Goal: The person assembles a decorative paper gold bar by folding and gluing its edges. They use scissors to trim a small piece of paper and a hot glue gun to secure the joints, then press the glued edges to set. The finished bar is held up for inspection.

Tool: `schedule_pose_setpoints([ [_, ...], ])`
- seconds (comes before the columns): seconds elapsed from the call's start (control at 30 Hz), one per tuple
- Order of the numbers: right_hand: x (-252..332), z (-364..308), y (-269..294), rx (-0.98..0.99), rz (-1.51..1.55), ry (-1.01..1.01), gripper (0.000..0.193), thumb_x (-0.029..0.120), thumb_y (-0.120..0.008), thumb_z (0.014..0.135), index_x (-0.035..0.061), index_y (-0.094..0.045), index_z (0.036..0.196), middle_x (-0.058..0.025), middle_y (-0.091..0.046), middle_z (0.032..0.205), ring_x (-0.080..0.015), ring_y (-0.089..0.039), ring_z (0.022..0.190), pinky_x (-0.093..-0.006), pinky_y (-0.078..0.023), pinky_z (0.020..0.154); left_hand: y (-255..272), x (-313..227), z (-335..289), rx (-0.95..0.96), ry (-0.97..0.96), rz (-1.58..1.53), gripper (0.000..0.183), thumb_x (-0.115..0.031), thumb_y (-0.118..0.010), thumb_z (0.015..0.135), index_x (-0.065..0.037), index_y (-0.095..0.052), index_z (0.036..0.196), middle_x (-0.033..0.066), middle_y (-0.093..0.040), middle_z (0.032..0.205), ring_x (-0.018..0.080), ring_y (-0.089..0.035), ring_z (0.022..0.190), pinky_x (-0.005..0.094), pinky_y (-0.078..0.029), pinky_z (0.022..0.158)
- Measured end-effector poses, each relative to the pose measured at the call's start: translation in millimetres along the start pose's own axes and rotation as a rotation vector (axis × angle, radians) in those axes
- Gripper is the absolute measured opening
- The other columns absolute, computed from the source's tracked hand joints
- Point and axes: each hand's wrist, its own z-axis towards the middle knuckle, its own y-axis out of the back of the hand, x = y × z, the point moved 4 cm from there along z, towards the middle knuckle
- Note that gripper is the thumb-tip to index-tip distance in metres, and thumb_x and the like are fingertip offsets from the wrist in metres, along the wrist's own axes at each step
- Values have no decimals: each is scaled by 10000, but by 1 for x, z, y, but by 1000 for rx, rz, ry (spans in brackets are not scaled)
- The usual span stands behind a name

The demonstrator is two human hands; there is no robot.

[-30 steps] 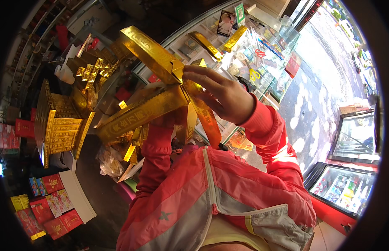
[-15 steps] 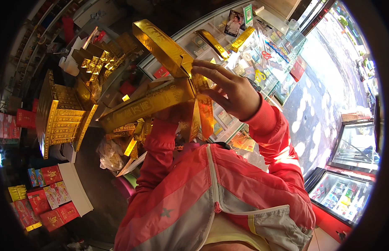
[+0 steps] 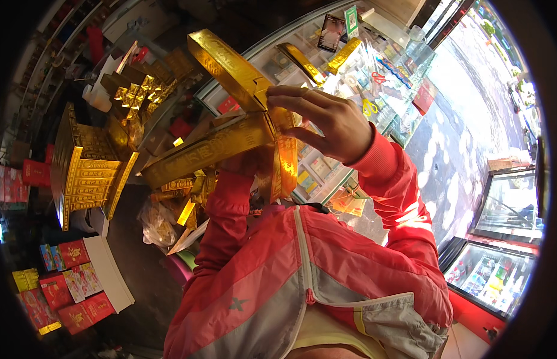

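I hold a gold foil cardboard box, partly folded, with embossed markings and long panels spreading from one corner. My right hand has its thumb and fingers closed on the flaps at that corner. Beneath the box, in its shadow, my left hand supports it from below. Its fingers are mostly hidden behind the cardboard, so their grip does not show. One narrow panel hangs down from the corner, and another long panel points up and away to the left.
A glass display counter runs behind the box, with gold strips, yellow scissors and a green-framed sign on top. Stacked gold boxes stand at left. Red packets lie lower left; a glass-topped case sits lower right.
My right hand has shifted slightly left along the corner. The hanging flaps, spread apart before, now lie together as one narrow panel. The box has barely moved.
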Motion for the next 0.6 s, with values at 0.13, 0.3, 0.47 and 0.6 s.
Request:
schedule_pose_setpoints([
  [0.13, -2, 2, 0, 6, -7, 36, 450, 210, -731, 825, 110, -591, 1241, -64, -591, 1320, -292, -588, 1067, -391, -497, 904, -9, 1, 3, 63, 77, -105, 516, -301, -641, 941, -109, -470, 1389, 61, -558, 1337, 217, -574, 1166, 376, -510, 976],
  [0.3, -3, 2, -2, -39, -35, 88, 429, 240, -725, 809, 107, -603, 1198, -33, -611, 1280, -283, -560, 1048, -379, -487, 927, -7, -1, 4, 52, 26, -103, 512, -312, -609, 964, -104, -452, 1404, 71, -529, 1367, 228, -547, 1206, 386, -492, 1002],
  [0.47, -5, 2, -6, -40, -20, 95, 463, 256, -744, 787, 108, -601, 1202, -35, -611, 1276, -292, -544, 1079, -384, -481, 935, 3, 1, 2, 25, 20, -84, 528, -314, -602, 968, -98, -430, 1418, 71, -518, 1382, 230, -530, 1232, 386, -469, 1032],
  [0.6, -5, 0, -6, -42, -21, 97, 487, 263, -754, 775, 110, -597, 1210, -37, -610, 1265, -294, -544, 1077, -386, -479, 938, 6, 2, -3, 26, 44, -145, 534, -296, -611, 963, -92, -426, 1420, 74, -509, 1395, 229, -521, 1243, 390, -456, 1049],
])
